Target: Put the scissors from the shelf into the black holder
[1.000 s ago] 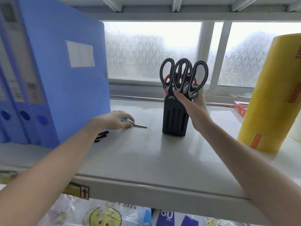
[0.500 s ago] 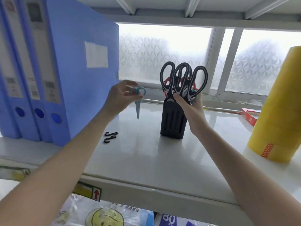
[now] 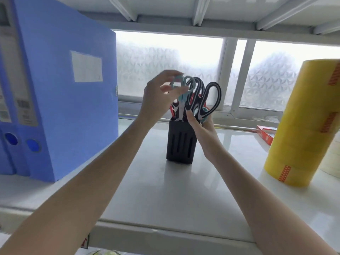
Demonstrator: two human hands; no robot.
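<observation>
A black slotted holder (image 3: pixel 180 144) stands upright in the middle of the white shelf (image 3: pixel 165 199). Several black-handled scissors (image 3: pixel 207 100) stick up out of it, with red ones behind. My left hand (image 3: pixel 160 94) pinches the pale teal handles of small scissors (image 3: pixel 182 89), held blades down with the tips at the holder's left top opening. My right hand (image 3: pixel 200 124) grips the holder's upper right side, fingers against the black scissor handles.
Tall blue file binders (image 3: pixel 60 100) stand at the left, close to my left forearm. A stack of yellow tape rolls (image 3: pixel 305 122) rises at the right, with a red box (image 3: pixel 265 133) behind it. A frosted window (image 3: pixel 165 69) closes the back.
My left hand has lifted the teal scissors from the shelf, turned them blades down and carried them right, over the holder's top. My right hand stays on the holder.
</observation>
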